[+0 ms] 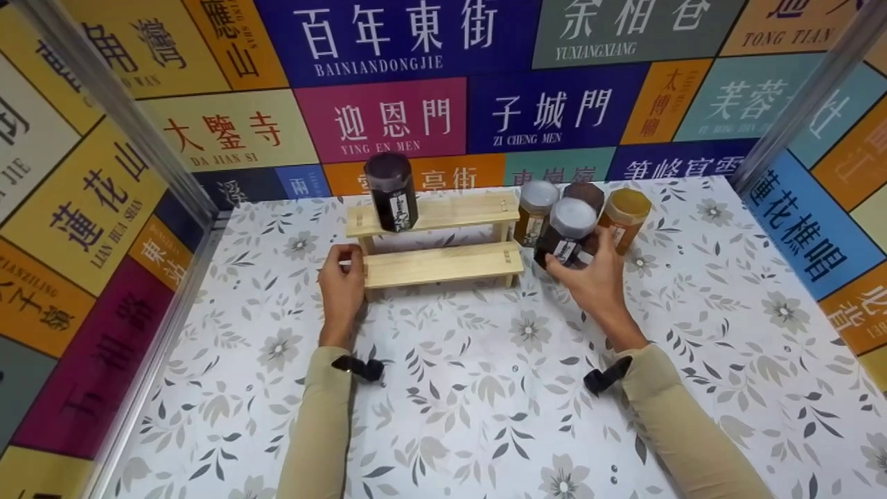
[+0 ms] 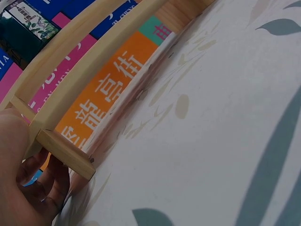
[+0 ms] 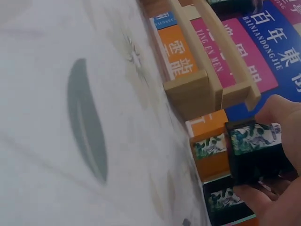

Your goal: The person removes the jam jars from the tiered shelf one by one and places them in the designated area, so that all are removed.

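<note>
**Right hand (image 1: 597, 281) on a dark, faceted jar with a silvery-white lid (image 1: 567, 232), left hand (image 1: 341, 287) at a pale wooden two-tier rack (image 1: 443, 266)**

Head view: the rack stands at the centre of the frame, a dark, faceted jar with a dark lid (image 1: 393, 193) on its upper tier. Right of centre, the right hand grips the silvery-lidded jar by its body, among an amber faceted jar with a yellow lid (image 1: 627, 213) and others. Fingers low on the flat sides, clear of the lid, should give the surest hold; so close to its neighbours, the jar is best kept upright.

Left wrist view: at lower left, the left hand's fingers curl round the rack's end. Light pressure there should steady the frame without tipping it.

Right wrist view: at lower right, thumb and fingers pinch the jar from opposite sides. It looks raised off the table (image 3: 42, 117), though the angle leaves this uncertain.
</note>
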The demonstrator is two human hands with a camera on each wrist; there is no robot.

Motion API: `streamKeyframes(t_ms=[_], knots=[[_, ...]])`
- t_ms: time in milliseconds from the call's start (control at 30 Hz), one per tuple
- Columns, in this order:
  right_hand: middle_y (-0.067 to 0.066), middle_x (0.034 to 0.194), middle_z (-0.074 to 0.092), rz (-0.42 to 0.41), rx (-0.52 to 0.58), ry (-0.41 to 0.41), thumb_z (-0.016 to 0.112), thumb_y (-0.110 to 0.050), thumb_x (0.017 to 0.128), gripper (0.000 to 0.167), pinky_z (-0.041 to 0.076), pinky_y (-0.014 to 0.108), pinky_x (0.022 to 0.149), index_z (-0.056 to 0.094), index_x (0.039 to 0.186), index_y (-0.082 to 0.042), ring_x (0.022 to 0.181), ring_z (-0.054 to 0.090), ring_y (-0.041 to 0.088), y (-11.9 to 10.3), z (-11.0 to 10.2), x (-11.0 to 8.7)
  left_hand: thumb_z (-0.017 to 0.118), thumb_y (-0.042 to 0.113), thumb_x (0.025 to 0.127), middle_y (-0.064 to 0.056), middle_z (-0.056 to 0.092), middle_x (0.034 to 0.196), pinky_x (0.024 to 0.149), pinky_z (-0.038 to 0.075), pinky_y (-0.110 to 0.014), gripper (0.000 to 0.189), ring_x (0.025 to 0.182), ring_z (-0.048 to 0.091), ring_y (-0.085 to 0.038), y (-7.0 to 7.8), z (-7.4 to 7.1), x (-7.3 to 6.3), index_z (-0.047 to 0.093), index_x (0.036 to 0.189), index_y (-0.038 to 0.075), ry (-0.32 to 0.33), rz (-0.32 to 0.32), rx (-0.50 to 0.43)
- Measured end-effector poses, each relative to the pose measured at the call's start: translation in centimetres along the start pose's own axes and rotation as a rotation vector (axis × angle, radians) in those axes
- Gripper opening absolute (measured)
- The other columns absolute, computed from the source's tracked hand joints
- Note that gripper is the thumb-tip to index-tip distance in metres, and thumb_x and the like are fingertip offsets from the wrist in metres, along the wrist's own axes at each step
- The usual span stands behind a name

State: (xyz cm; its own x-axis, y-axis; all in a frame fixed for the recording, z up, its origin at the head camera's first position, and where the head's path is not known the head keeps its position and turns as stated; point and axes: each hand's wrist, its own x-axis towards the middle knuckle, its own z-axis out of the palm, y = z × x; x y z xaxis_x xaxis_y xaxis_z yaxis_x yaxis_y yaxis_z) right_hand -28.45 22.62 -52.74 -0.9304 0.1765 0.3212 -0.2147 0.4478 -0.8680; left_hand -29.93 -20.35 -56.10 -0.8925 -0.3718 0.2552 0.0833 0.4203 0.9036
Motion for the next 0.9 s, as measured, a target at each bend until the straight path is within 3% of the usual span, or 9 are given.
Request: streamKeyframes(t_ms=[167, 300, 600, 900], knots=[[0.024, 0.144, 0.063, 0.070, -0.042, -0.117, 0.095, -0.032, 0.084, 0.087, 0.051, 0.054, 0.115, 0.045, 0.149, -0.002, 0.134, 0.063, 0.039, 0.8, 0.2, -0.1, 0.059, 0.024, 0.112, -0.014, 0.074, 0.117, 0.076, 0.054, -0.032, 0.022, 0.088, 0.070, -0.026, -0.1, 0.0, -0.1, 0.072, 0.120, 0.008, 0.002, -0.003, 0.001], [0.023, 0.145, 0.063, 0.096, -0.074, -0.164, 0.096, -0.036, 0.084, 0.089, 0.050, 0.054, 0.115, 0.045, 0.149, -0.003, 0.135, 0.063, 0.039, 1.0, 0.5, -0.2, 0.060, 0.024, 0.112, -0.014, 0.074, 0.117, 0.077, 0.055, -0.033, 0.022, 0.088, 0.071, -0.026, -0.1, 0.1, -0.2, 0.071, 0.120, 0.007, 0.007, -0.012, -0.005], [0.021, 0.143, 0.064, 0.113, -0.085, -0.147, 0.097, -0.036, 0.082, 0.084, 0.054, 0.051, 0.111, 0.047, 0.143, -0.006, 0.132, 0.065, 0.037, 0.9, 1.3, 0.1, 0.060, 0.022, 0.112, -0.016, 0.074, 0.117, 0.081, 0.056, -0.034, 0.022, 0.093, 0.071, -0.028, 0.2, 0.1, 0.0, 0.071, 0.120, 0.005, 0.001, -0.014, -0.023], [0.023, 0.142, 0.064, 0.098, -0.082, -0.141, 0.097, -0.033, 0.084, 0.083, 0.053, 0.052, 0.112, 0.046, 0.143, -0.005, 0.132, 0.065, 0.038, 1.0, 1.7, 0.3, 0.059, 0.024, 0.112, -0.014, 0.074, 0.117, 0.076, 0.056, -0.032, 0.022, 0.090, 0.072, -0.026, 0.0, 0.0, 0.0, 0.071, 0.120, 0.008, 0.005, -0.005, -0.005]])
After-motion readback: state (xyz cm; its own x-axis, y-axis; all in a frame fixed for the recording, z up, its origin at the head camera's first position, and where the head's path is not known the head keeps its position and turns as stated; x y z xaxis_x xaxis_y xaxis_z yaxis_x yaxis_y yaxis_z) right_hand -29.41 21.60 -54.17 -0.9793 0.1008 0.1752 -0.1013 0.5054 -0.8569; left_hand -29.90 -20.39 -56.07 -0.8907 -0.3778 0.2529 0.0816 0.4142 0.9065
